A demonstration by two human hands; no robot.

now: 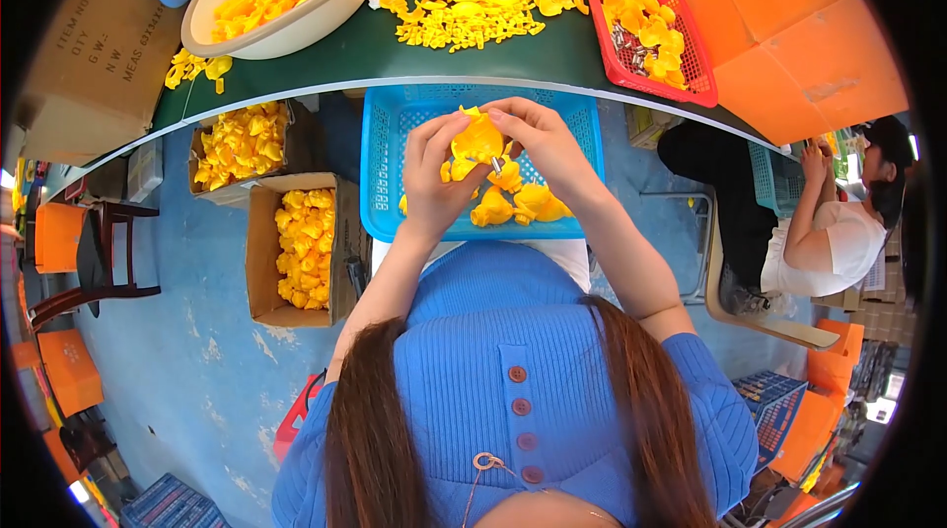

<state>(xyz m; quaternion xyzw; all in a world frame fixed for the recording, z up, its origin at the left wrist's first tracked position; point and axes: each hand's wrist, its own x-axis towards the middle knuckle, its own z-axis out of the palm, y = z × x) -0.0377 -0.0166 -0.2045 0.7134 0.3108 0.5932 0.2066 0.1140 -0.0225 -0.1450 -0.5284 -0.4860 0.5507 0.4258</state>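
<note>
While the left hand (429, 173) and right hand (546, 138) pinch 1 yellow piece (478, 141) between their fingertips, it is held over a blue basket (379, 138) at the near edge of the worktop (326, 67). Fingers cover parts of its sides; a small shiny part (496, 164) just below it is too small to identify. The hands hide some loose pieces (538, 202) in the basket. Toward the worktop's left end, the upper frame cuts off a cream bowl (296, 40).
</note>
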